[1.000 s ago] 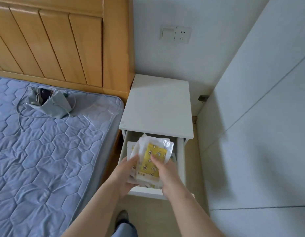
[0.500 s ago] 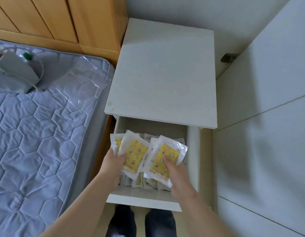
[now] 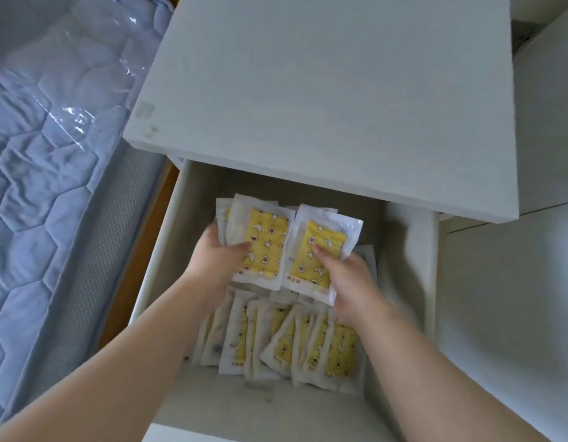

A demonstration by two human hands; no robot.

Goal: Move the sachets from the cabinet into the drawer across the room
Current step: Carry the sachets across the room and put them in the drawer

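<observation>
Sachets (image 3: 264, 247): white borders, yellow centre panel printed with small white stars, white crescent moons and dark brown marks. Drawer (image 3: 407, 256): off-white inside. Nightstand top (image 3: 324, 100): plain white. Mattress (image 3: 31, 193): pale blue, quilted in a hexagon pattern; its side band (image 3: 94, 250) is grey with a fine dot mesh. Bed frame (image 3: 137, 250): orange-brown wood.

Sachets (image 3: 265, 232) hide most fingers (image 3: 322, 253) of the left hand (image 3: 217, 261) and right hand (image 3: 351, 282); the drawer (image 3: 407, 282) front is cropped.
</observation>
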